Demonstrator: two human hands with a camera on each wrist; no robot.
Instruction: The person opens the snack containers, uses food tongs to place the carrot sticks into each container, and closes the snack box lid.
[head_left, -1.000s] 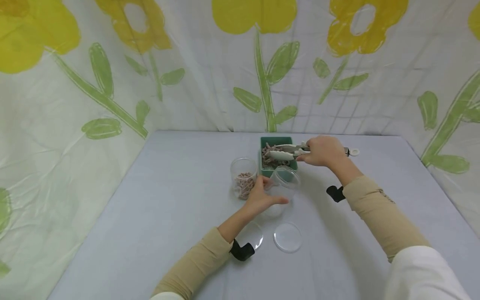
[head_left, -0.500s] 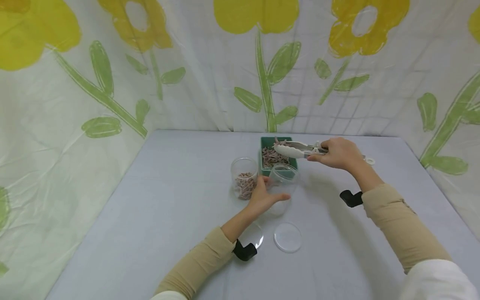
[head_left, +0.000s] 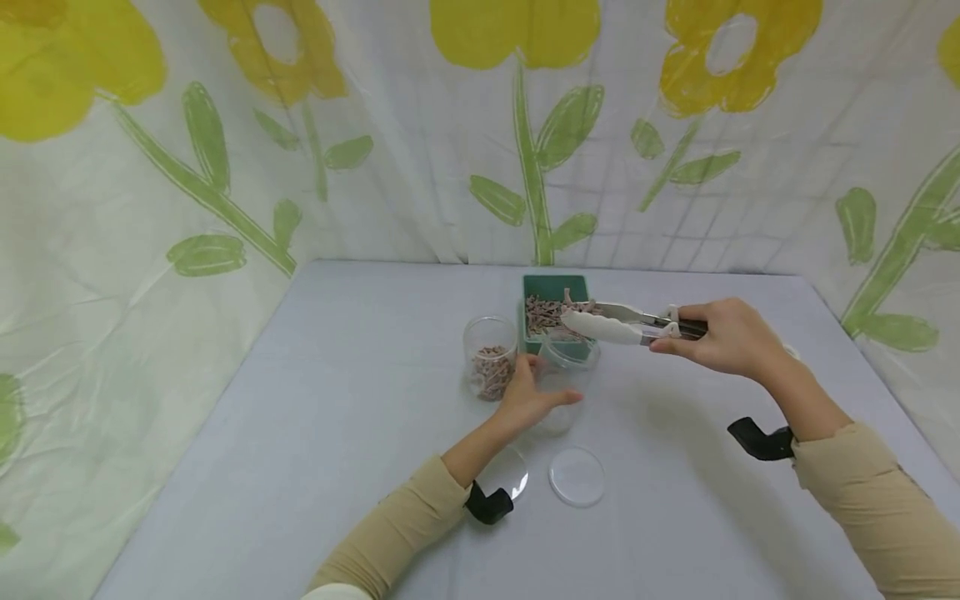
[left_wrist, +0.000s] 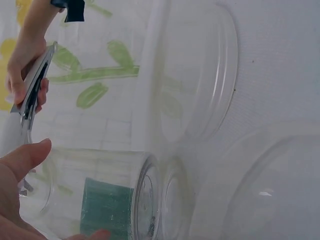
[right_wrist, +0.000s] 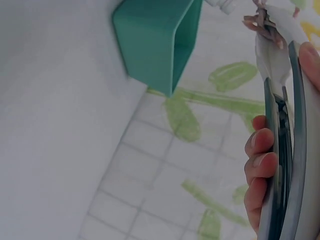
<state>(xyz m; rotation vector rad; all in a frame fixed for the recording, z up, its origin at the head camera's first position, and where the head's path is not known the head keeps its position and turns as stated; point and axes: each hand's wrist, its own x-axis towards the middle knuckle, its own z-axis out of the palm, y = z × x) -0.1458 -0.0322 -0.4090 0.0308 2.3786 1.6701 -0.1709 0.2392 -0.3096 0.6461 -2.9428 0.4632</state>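
Observation:
My right hand (head_left: 723,337) grips the metal tongs (right_wrist: 290,130), whose white tips pinch a clump of brownish strips (right_wrist: 265,22). In the head view the tips hang above the near right side of the green box (head_left: 531,285), which holds more such strips (head_left: 542,315). With thumb and fingers spread around it, my left hand (head_left: 525,402) holds a clear plastic jar (left_wrist: 100,170) in front of the box. No strips show inside this jar. Just left of it stands a second clear jar (head_left: 477,335), partly filled with brownish strips.
Two clear round lids lie on the pale tabletop (head_left: 337,375): one lid (head_left: 577,477) nearer the front, another lid (head_left: 510,473) partly behind my left wrist. A flower-printed curtain (head_left: 420,167) rises behind the table's back edge.
The tongs have lifted strips out of the box. My right hand has moved right and toward me, bringing the tips near the held jar's mouth. My left hand stays nearly still.

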